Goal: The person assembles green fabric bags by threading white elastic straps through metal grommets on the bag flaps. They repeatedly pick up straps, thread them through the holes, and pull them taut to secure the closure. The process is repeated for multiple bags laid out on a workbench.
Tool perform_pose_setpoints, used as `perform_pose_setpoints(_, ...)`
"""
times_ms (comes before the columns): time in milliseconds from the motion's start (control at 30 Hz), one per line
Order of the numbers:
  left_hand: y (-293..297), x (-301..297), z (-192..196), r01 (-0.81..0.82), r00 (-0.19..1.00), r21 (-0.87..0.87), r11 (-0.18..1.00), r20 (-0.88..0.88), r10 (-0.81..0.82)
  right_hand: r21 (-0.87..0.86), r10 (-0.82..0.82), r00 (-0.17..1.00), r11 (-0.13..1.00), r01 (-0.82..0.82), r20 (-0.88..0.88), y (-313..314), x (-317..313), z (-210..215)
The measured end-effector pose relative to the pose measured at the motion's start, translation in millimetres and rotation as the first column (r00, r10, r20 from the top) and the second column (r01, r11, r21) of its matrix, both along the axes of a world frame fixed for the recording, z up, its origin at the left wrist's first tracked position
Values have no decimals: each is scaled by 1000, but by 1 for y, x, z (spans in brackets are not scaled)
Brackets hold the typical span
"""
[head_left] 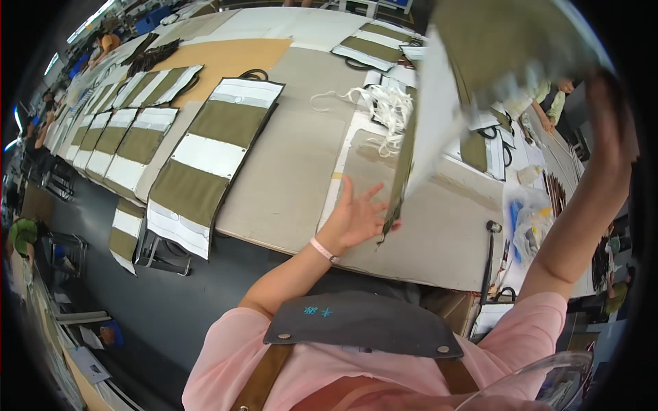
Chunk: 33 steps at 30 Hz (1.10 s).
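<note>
Nearest my camera are the pink shirt [229, 363] and the dark grey bib [363, 323] over its chest. The right hand [610, 116] is up high at my far right, gripping the edge of an olive-and-white panel [517, 38]; both are blurred, so I can't make out the individual fingers. That panel hangs over the right half of the worktop [281, 171], its lower corner dangling by the left hand [358, 218]. I see this hand unclenched, fingers spread, some fingertips passing behind the panel's edge. Behind it I have a tangle of white strips [391, 113]. A similar long panel [209, 151] lies to the left, overhanging the front edge. At right, a black-headed hammer [492, 236] lies beside a clear plastic bag [533, 233].
</note>
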<state>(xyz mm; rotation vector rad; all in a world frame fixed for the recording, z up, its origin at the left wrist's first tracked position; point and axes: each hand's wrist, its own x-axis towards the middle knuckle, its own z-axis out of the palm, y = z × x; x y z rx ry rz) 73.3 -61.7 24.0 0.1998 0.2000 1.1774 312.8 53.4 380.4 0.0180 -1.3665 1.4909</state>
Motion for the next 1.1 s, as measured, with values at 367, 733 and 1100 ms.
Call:
perform_pose_setpoints(367, -100, -109, 8, -563, -236, 608, 560, -768, 596, -210, -300, 484, 630, 748, 822, -131, 182, -247)
perform_pose_setpoints(733, -109, -105, -14, -69, -916, 514, 855, -372, 150, 882, -795, -397, 357, 307, 459, -67, 125, -300)
perform_pose_setpoints(1100, -74, -151, -31, -183, -765, 450, 874, -624, 161, 282, -266, -138, 952, 120, 954, 51, 108, -355)
